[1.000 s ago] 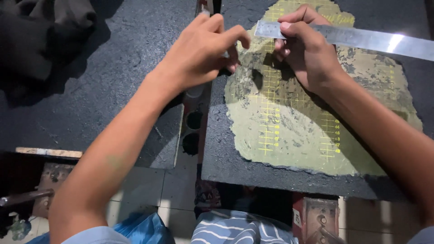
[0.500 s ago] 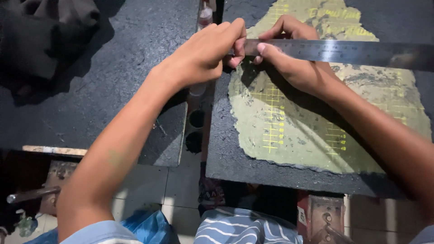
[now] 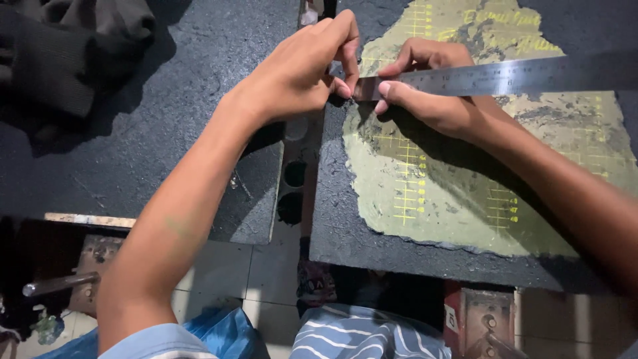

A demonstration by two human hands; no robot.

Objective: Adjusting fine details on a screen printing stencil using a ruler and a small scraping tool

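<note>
Positioning steel ruler (image 3: 505, 76) on worn green cutting mat (image 3: 465, 193).
Right hand (image 3: 432, 93) pinching ruler's left end; left hand (image 3: 299, 70) curled, fingertips seemingly steadying it; alignment needed next.

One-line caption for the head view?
Both hands, left and right, hold a steel ruler on a worn green mat.

A small white label (image 3: 450, 318) (rectangular, on a red block) sits at the bottom edge.
</note>
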